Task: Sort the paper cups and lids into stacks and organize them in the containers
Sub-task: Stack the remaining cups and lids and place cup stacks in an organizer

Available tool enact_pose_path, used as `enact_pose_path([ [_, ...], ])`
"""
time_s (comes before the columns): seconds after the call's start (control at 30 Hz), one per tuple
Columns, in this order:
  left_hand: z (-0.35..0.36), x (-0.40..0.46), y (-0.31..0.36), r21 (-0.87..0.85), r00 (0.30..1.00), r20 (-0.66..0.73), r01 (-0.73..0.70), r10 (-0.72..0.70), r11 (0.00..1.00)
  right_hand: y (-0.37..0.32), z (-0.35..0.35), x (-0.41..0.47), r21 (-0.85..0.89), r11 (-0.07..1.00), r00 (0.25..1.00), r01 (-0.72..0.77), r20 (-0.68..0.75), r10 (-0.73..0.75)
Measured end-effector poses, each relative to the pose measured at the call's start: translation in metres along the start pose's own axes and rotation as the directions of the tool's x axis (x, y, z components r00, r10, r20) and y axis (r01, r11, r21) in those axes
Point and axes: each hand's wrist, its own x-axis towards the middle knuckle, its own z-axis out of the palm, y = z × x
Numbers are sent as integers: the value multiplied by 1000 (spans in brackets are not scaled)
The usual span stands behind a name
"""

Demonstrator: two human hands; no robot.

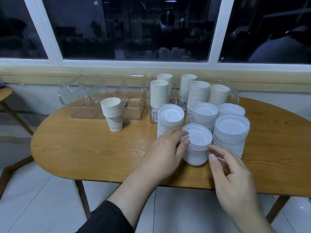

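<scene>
At lower centre of the frame, the left hand (pixel 165 150) pinches the rim of a round white ridged lid stack (pixel 196 145) on the oval wood-grain desk (pixel 87 148), while the right hand (pixel 234 175) hovers beside it, fingers loosely curled, holding nothing.

White lids (pixel 196 137); white paper cups (pixel 112 109), bottom one blue-patterned; clear containers (pixel 80 91); light wood-grain worktop (pixel 84 148); black sleeve (pixel 107 217); white window frame (pixel 217 31).

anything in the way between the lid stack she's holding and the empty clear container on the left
Mostly open tabletop. The left hand touches the nearest lid stack; only the lone cup stack stands before the left container, blocking its front right part.
</scene>
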Motion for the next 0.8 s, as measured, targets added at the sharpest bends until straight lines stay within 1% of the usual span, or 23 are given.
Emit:
enact_pose_path([
  [0.07,3,1,-5,-4,1000,10,-3,3,1000,-1,2,3,-45,997,998,69,1,-69],
  [0.17,9,3,-11,-17,1000,21,1,0,1000,1,-1,11,-171,973,986,158,-20,-164],
  [0.23,14,4,-13,-46,999,33,3,-2,999,-1,-6,19,-227,951,977,210,23,-211],
  [0.3,18,5,-12,-83,999,31,8,-5,997,-8,-7,30,-271,930,965,250,153,-215],
  [0.37,21,4,-12,-134,999,16,33,-31,990,-15,-5,43,-349,896,930,276,333,-157],
  [0.4,23,2,-12,-187,999,2,54,-54,981,-16,-4,48,-403,867,906,295,406,-119],
  [0.47,27,-2,-12,-308,993,-11,104,-113,946,-16,-4,56,-477,812,871,337,486,-76],
  [0.53,32,-6,-12,-368,984,10,168,-177,915,-15,-4,60,-502,793,858,345,512,-48],
  [0.6,37,-8,-11,-406,976,61,216,-210,888,-14,-5,60,-512,788,857,341,515,-37],
  [0.67,41,-10,-12,-446,977,89,213,-193,869,-11,-5,58,-508,795,861,332,507,-35],
  [0.8,46,-11,-16,-460,986,77,167,-149,872,-3,-6,49,-478,827,878,295,476,-38],
])
